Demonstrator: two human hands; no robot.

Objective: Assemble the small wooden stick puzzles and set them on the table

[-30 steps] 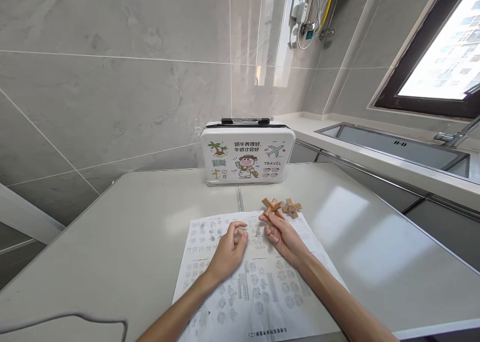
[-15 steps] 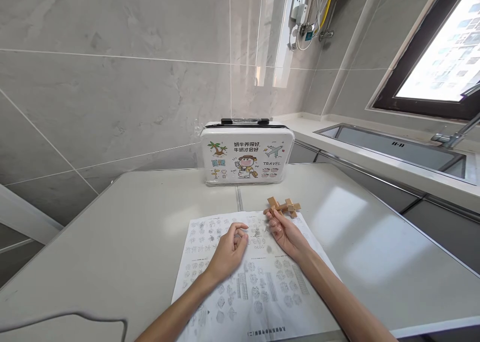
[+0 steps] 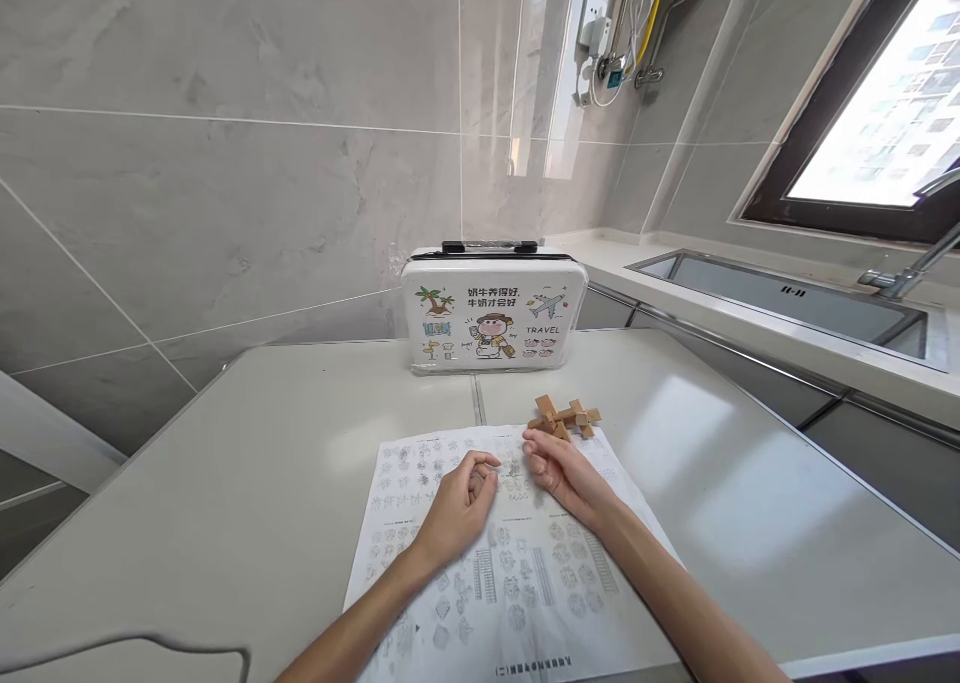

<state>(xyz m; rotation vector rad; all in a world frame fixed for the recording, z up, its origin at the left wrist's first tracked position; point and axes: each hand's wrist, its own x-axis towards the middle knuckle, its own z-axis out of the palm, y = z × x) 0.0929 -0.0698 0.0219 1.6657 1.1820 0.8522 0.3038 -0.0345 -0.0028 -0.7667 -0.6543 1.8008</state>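
My left hand [image 3: 463, 498] rests over the left half of a printed sheet [image 3: 442, 603]. Its fingers are loosely bent, with a gap between thumb and index finger and nothing inside. On the right, my right hand [image 3: 564, 475] is curled with its fingers drawn in, and I see nothing held in it. Just beyond its fingertips lies an interlocking wooden puzzle [image 3: 576, 416] made of crossed light-brown bars, at the sheet's far edge. Whether a fingertip touches the puzzle I cannot tell. Rows of small figure drawings cover the paper.
A white case [image 3: 491, 313] with cartoon prints and a black handle stands upright at the back of the pale table [image 3: 300, 443]. Beyond the table's right side is a counter with a sink [image 3: 780, 293] and faucet [image 3: 911, 273]. A tiled wall [image 3: 247, 213] closes off the back.
My right hand has come off the wooden puzzle and drawn back slightly toward me, its fingers now curled in front of it. The left hand has hardly moved.
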